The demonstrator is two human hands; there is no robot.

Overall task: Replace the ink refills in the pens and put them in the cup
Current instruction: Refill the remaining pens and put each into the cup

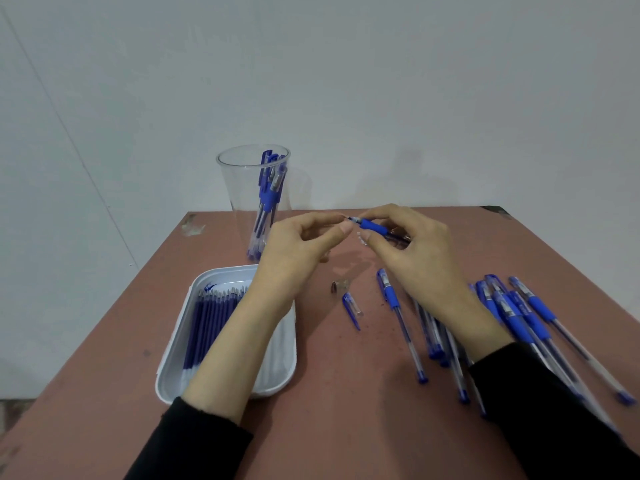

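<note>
Head view | step: refill swap, judged | pinching pen (375, 228) in right hand (412, 254), refill tip (346, 218) in left hand (301, 247) | slide straight along barrel, no bending.

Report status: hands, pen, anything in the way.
Right hand grips pen; left hand pinches refill at its front end. Cup behind, pens inside. Loose cap, metal tip on table below.

Reddish-brown table (346, 427) carrying pen supplies
A clear cup (239, 188), white tray (167, 372), loose cap (351, 310), metal tip (334, 287) and blue pens (519, 323) are sitting on it.
</note>
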